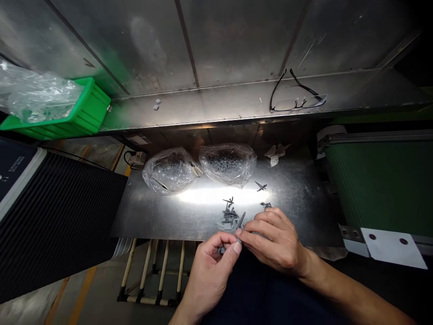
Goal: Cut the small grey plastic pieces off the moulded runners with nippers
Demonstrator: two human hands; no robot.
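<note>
Close together at the table's front edge, my two hands meet around a small grey plastic piece [241, 220]; its slim end sticks up between the fingers. My left hand [211, 273] pinches its lower part between thumb and forefinger. The fingers of my right hand [279, 241] are closed at the same piece, and their grip is partly hidden. Just beyond the fingertips lies a small pile of grey plastic pieces [230, 215]. A cross-shaped dark piece [260, 186] lies farther back, and more dark bits [266, 205] show behind my right knuckles.
Two clear plastic bags, a left one [152, 169] and a right one [227, 162], hold small grey parts on the metal table [294, 189]. Cutters [196, 169] lie between them. Eyeglasses [297, 104] and a green bin [84, 106] rest on the ledge. A green conveyor belt [382, 185] stands right.
</note>
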